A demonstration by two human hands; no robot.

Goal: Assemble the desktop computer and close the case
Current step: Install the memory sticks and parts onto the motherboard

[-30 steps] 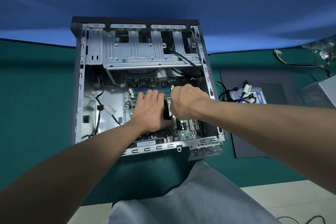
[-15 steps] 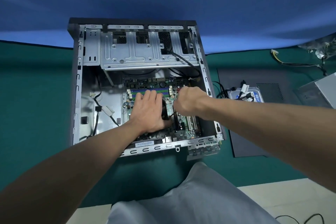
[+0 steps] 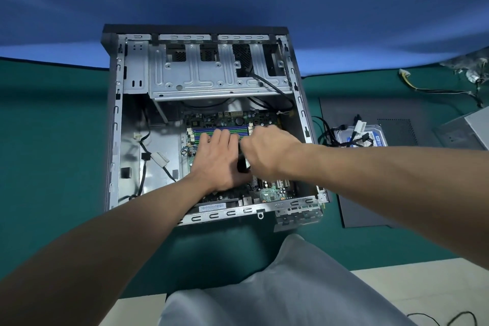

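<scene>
Motherboard (image 3: 272, 194), I judge, is stiff yet fragile, so my left hand (image 3: 217, 164) presses flat, fingers together, while my right hand (image 3: 267, 151) curls round the black part (image 3: 243, 167), holding its rigid edge.

The motherboard (image 3: 270, 193) lies in the case (image 3: 115, 124); a hard drive (image 3: 377, 132) lies right of it.

Left hand (image 3: 219, 164) and right hand (image 3: 267, 152) hide most of the black part (image 3: 241, 165).
</scene>
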